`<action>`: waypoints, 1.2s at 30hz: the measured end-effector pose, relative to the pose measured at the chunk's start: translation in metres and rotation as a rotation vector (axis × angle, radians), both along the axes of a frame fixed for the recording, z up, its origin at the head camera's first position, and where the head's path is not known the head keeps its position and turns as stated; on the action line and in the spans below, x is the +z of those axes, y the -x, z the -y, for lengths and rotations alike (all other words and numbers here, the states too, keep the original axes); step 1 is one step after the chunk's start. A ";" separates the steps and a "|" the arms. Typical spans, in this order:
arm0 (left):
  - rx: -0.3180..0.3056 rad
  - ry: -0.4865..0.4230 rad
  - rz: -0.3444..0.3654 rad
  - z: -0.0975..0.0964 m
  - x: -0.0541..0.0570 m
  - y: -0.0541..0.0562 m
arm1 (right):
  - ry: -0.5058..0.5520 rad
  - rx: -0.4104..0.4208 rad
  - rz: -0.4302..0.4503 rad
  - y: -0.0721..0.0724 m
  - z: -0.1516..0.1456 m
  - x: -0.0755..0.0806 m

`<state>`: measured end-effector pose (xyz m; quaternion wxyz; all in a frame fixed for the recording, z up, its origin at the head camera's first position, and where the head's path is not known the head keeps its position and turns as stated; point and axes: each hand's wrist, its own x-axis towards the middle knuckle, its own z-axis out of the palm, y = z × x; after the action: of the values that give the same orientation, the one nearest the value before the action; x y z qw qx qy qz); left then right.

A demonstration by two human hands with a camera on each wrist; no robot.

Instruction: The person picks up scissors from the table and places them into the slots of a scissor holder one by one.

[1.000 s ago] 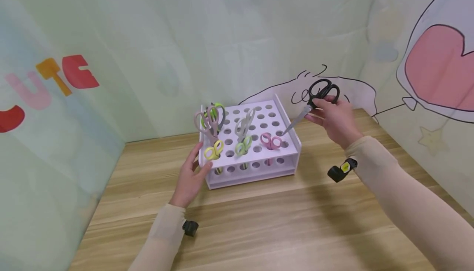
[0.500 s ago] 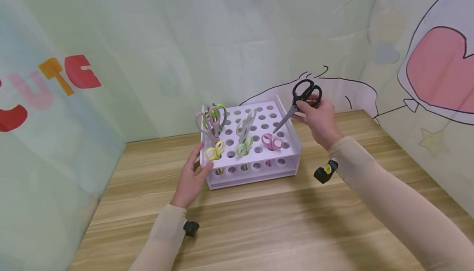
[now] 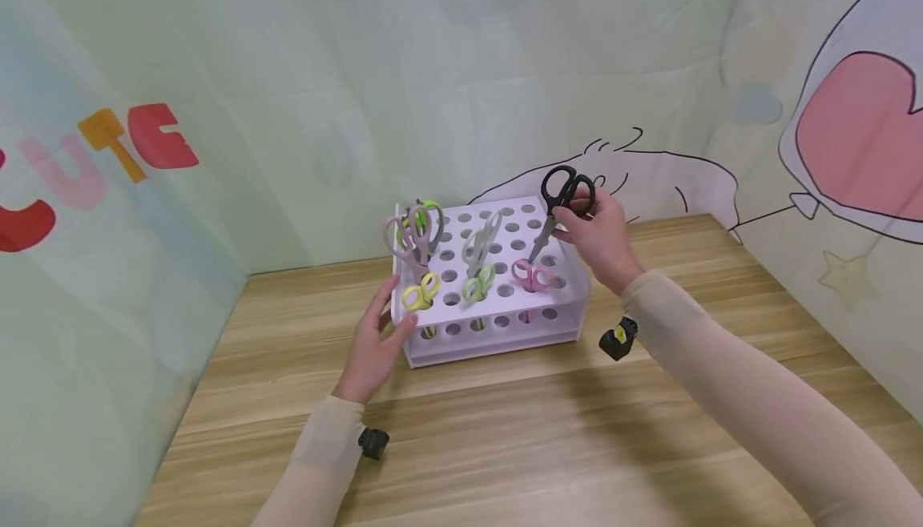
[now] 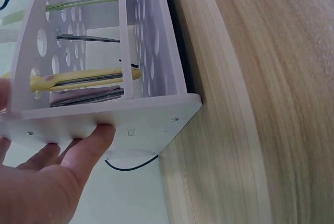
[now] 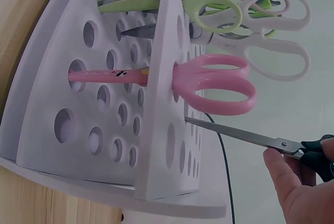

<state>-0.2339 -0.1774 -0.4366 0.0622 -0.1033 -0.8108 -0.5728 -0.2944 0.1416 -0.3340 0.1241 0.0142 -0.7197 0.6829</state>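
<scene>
A white rack (image 3: 497, 348) with a plate full of round holes stands on the wood-grain table. My left hand (image 3: 371, 355) holds its left side panel, thumb over the front corner and fingers flat on the outside. My right hand (image 3: 602, 235) pinches black-handled scissors (image 5: 235, 132) near the pivot, blades pointing down. Their tip is right at the top plate, behind the pink scissors (image 5: 182, 78). Yellow scissors (image 3: 421, 292) and light green scissors (image 3: 478, 283) stand in the front row. Whitish scissors (image 3: 481, 240) stand behind the light green pair.
Mauve scissors (image 3: 420, 263) and a green-and-grey pair (image 3: 438, 227) crowd the rack's left back corner. Wall sheets with cartoon prints rise behind the table (image 3: 490, 447) and on both sides.
My right hand has moved left with the black-handled scissors, bringing their tip from the rack's right edge to behind the pink pair. The blades now hang steeper. My left hand has stayed on the rack.
</scene>
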 end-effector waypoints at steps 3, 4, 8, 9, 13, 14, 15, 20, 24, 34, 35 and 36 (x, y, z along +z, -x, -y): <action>0.000 0.000 -0.002 0.001 0.000 0.000 | -0.045 0.025 -0.006 0.001 0.003 -0.003; 0.000 -0.001 -0.002 0.001 0.000 0.000 | -0.061 0.034 -0.006 0.002 0.004 -0.003; -0.007 -0.010 0.005 0.001 -0.002 0.000 | -0.123 0.068 -0.016 0.002 0.007 -0.007; -0.009 -0.012 0.007 0.000 -0.002 0.000 | -0.148 0.075 -0.021 0.002 0.008 -0.008; -0.014 -0.019 0.010 0.000 -0.004 0.001 | -0.226 0.100 -0.020 0.002 0.010 -0.013; -0.014 -0.021 0.010 0.000 -0.004 0.001 | -0.240 0.108 -0.018 0.002 0.010 -0.013; -0.015 -0.022 0.009 0.000 -0.004 0.000 | -0.266 0.113 -0.016 0.002 0.011 -0.014; -0.011 -0.012 0.003 0.000 -0.002 0.000 | -0.325 0.155 -0.003 0.005 0.014 -0.017; -0.003 0.004 -0.002 0.000 -0.001 0.001 | -0.371 0.166 0.024 0.006 0.015 -0.018; 0.000 -0.008 0.016 0.000 -0.001 0.001 | -0.470 0.159 0.036 0.005 0.013 -0.024; -0.001 -0.006 0.016 0.000 -0.001 0.001 | -0.479 0.158 0.035 0.005 0.013 -0.025; -0.001 -0.005 0.015 0.000 -0.001 0.001 | -0.490 0.157 0.033 0.005 0.013 -0.026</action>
<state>-0.2351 -0.1777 -0.4378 0.0559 -0.0992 -0.8097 -0.5757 -0.2992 0.1286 -0.3600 0.0516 0.0884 -0.8623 0.4960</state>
